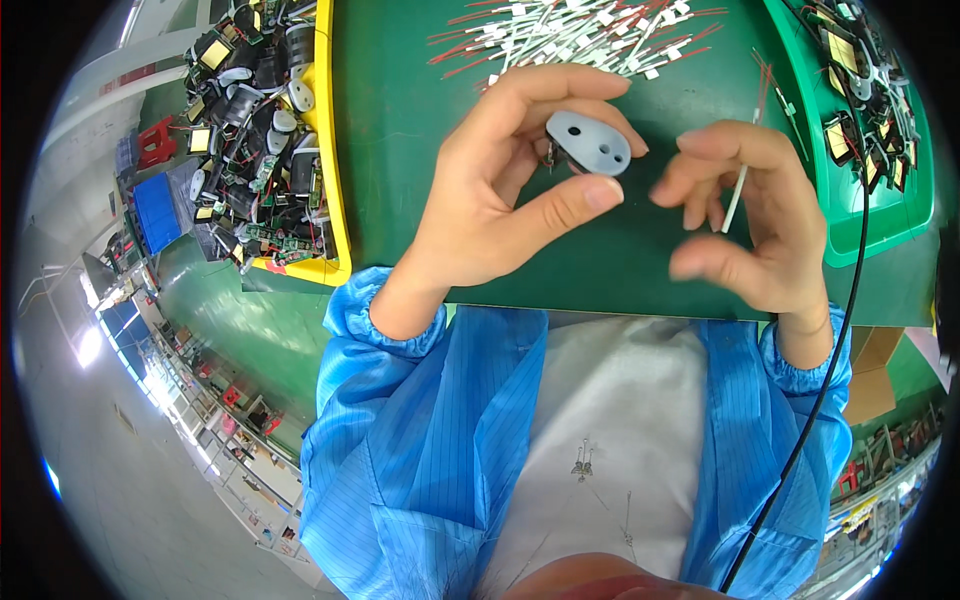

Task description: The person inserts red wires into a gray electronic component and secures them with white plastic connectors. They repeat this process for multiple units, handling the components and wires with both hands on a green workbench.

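Between the thumb and fingers of my left hand (500,175) is a grey oval plastic housing (590,143) with round holes in its face. Small dark parts show beneath it, mostly hidden by the fingers. My right hand (755,205) is curled just to the right of the housing, apart from it, its fingertips slightly blurred. A thin white cable with red wire ends (735,200) passes through this hand, tucked among the fingers; the exact grip is partly hidden. Thumb and index finger of that hand do not touch.
Many white-and-red connector cables (570,35) lie heaped at the table's far side. A yellow bin (340,200) of black housings and circuit boards stands left. A green tray (885,240) with similar assemblies stands right. A black cord (862,230) runs down the right side.
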Motion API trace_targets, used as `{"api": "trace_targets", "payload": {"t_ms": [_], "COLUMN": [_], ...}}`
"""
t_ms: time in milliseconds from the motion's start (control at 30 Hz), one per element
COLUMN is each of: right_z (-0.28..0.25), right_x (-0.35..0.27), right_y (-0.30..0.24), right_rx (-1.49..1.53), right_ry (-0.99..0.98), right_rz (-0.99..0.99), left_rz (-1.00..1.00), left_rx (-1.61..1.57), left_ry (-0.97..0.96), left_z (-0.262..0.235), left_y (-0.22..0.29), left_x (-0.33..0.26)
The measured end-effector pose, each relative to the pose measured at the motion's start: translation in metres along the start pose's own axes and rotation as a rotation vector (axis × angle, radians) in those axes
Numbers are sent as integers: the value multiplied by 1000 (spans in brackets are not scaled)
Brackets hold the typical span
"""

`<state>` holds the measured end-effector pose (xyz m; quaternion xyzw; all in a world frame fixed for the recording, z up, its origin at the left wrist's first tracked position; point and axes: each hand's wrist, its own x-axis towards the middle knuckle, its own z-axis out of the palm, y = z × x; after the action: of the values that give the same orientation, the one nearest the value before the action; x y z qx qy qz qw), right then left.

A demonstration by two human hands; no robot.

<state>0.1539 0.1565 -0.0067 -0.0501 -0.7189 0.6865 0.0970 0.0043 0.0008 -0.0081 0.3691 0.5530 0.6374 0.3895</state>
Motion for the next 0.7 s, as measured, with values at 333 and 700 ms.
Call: {"api": "trace_targets", "payload": {"t_ms": [333,700], "right_z": [0,4], "right_x": [2,0], "right_y": [-5,-9], "right_rx": [-114,83], "right_ry": [53,-26], "right_rz": [66,47], "left_rz": [-96,-21], "left_rx": [-7,176], "left_ry": [36,-206], "left_z": [-6,1], "left_y": [-3,2], "left_x": [-1,-4]}}
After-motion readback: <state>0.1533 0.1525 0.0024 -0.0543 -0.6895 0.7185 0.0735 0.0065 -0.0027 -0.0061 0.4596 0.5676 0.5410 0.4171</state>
